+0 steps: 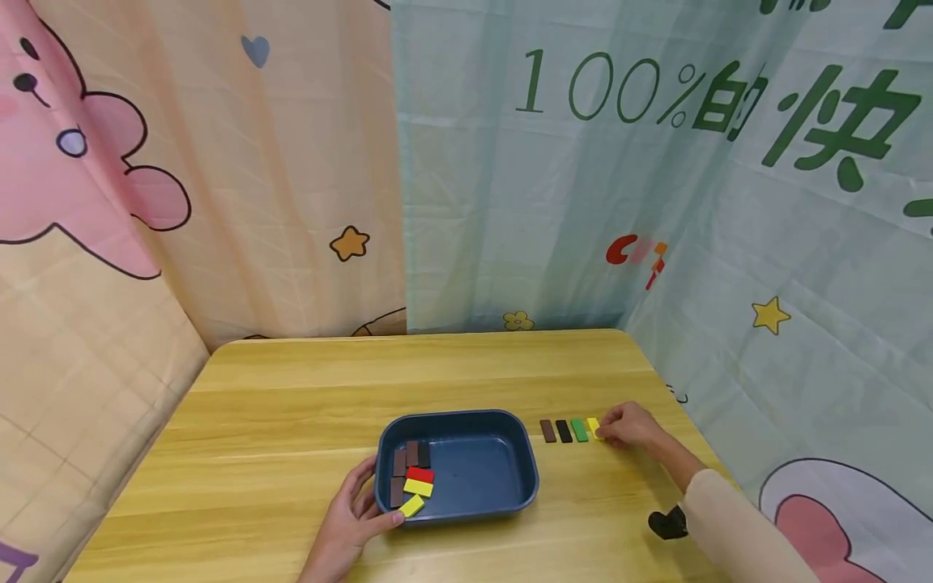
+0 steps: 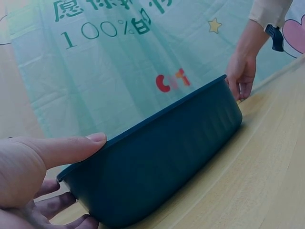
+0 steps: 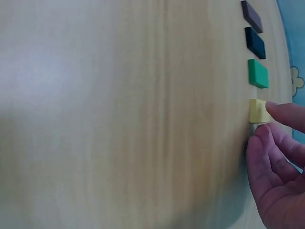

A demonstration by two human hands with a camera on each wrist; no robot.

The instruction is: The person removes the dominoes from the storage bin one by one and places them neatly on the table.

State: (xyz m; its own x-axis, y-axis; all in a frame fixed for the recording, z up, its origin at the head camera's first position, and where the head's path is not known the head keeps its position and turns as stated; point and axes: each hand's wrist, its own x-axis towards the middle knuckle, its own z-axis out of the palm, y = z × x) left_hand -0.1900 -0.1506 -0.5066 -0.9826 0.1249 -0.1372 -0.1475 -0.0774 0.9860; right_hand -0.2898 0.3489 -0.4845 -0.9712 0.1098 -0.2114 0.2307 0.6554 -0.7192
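My left hand (image 1: 353, 514) grips the left end of a dark blue plastic tray (image 1: 481, 517); its thumb lies over the rim and the fingers are against the outer wall. Inside, at the tray's left, lie brown blocks (image 1: 397, 491), a black block (image 1: 424, 454), a red block (image 1: 419, 474) and two yellow blocks (image 1: 419, 488). To the tray's right, my right hand (image 1: 628, 425) pinches a yellow block (image 3: 258, 111) on the table, at the right end of a row. A green block (image 3: 258, 74), a black block (image 3: 255, 43) and a brown block (image 3: 251, 16) continue that row.
Everything stands on a wooden table (image 1: 306, 397). Printed curtains (image 1: 466, 202) hang behind it and along its sides. A dark band (image 2: 275, 38) shows at the right sleeve. The table's right edge runs close beyond the right hand.
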